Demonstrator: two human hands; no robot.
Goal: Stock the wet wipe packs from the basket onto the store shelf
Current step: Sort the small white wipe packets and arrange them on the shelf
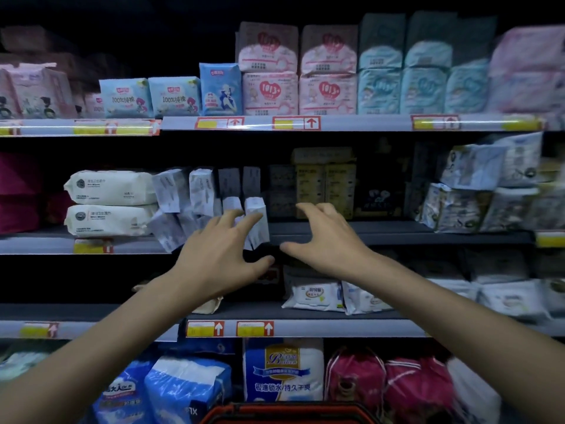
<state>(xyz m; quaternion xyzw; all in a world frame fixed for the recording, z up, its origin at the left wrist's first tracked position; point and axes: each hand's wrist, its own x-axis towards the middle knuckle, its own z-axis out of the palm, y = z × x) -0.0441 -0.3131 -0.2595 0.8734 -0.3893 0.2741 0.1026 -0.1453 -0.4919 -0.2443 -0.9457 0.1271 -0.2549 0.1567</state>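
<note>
Several small pale wet wipe packs (183, 203) stand and lean in a loose cluster on the middle shelf (397, 234). My left hand (223, 255) reaches up to them with fingers spread, its fingertips touching the rightmost pack (256, 209). My right hand (324, 237) hovers open just right of that pack, over bare shelf, holding nothing. The red rim of the basket (290, 413) shows at the bottom edge; its contents are hidden.
Two larger white wipe packs (110, 203) are stacked left of the cluster. Yellow and dark boxes (324, 182) stand behind my right hand. Blurred packs (489, 191) fill the right end. More packs (315, 295) lie on the shelf below.
</note>
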